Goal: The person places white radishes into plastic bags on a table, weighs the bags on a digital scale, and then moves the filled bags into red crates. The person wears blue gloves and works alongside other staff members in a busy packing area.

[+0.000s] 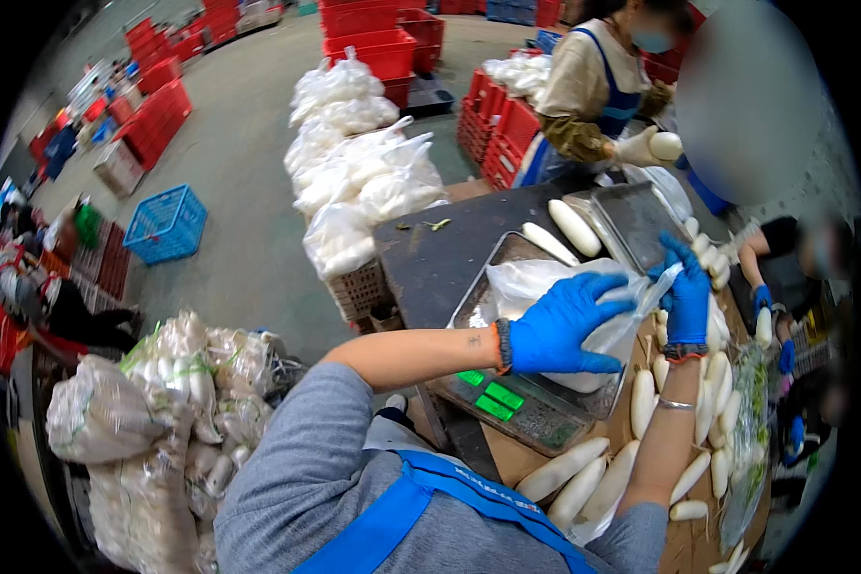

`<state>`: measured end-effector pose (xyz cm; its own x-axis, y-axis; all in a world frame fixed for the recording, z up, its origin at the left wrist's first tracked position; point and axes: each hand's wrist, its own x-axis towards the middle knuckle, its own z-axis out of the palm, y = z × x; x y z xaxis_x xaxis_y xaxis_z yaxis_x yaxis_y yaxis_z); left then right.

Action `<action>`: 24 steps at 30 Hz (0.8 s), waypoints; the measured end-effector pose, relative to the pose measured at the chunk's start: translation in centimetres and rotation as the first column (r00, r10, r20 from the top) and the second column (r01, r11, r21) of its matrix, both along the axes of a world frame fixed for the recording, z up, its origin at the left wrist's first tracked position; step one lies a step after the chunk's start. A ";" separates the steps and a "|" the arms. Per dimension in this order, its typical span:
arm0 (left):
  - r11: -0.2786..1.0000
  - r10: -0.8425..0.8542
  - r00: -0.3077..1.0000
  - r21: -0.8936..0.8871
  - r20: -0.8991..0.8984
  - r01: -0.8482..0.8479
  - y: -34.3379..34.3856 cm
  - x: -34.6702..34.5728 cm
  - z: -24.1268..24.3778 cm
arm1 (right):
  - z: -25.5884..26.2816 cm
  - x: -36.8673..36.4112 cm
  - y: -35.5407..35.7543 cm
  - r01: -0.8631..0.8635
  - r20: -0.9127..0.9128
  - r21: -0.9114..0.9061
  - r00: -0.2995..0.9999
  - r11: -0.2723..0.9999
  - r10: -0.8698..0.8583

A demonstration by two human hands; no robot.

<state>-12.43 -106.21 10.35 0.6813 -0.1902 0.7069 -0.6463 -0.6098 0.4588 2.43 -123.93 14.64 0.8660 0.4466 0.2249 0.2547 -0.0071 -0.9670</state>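
A white plastic bag (524,283) with something pale inside lies on the metal tray of a digital scale (552,423), whose green display is lit. My right hand (685,290), in a blue glove, grips the bag's gathered, twisted neck. Also gloved in blue, my left hand (570,326) is spread over the bag, palm down, fingers apart; whether it presses on the bag I cannot tell. White radishes (574,226) lie on the dark tabletop beyond the scale. More white radishes (581,481) are close to the scale's near side, and several others are around my right forearm.
A second scale (635,215) stands farther along the table (430,265). Across it, a person in a blue apron (603,93) holds a radish. Filled white bags (373,168) are piled beyond the table's left edge. Wrapped radish bundles (129,430) are stacked at left, near a blue crate (165,224).
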 end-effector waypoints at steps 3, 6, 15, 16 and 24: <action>0.953 0.142 0.990 -0.267 -0.018 -0.142 1.2 -0.1 -0.8 | 5.4 -9.3 9.1 -0.142 0.057 0.125 0.989 0.982 0.136; 0.892 0.193 0.979 -0.405 -0.063 -0.201 5.4 -2.3 1.8 | 7.9 -13.8 13.6 -0.520 0.208 0.252 0.853 0.816 0.479; 0.716 0.123 0.971 -0.659 -0.207 -0.231 23.9 -17.8 0.6 | 11.3 -24.0 32.1 -0.881 -0.101 -0.052 0.472 0.469 0.876; 0.703 0.158 0.951 -0.646 -0.266 -0.297 26.1 -20.1 -0.4 | 10.5 -24.6 34.9 -0.918 -0.143 -0.097 0.395 0.385 0.907; 0.579 0.714 0.574 -0.122 -0.402 -0.806 45.2 -31.0 -5.6 | -1.9 -22.1 55.4 -0.874 0.179 -0.231 0.394 0.427 0.902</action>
<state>-43.41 -61.05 4.71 0.6472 0.6544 0.3911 0.1877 -0.6340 0.7502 -19.72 -68.53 12.77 -0.1135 0.9571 0.2665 0.3816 0.2897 -0.8778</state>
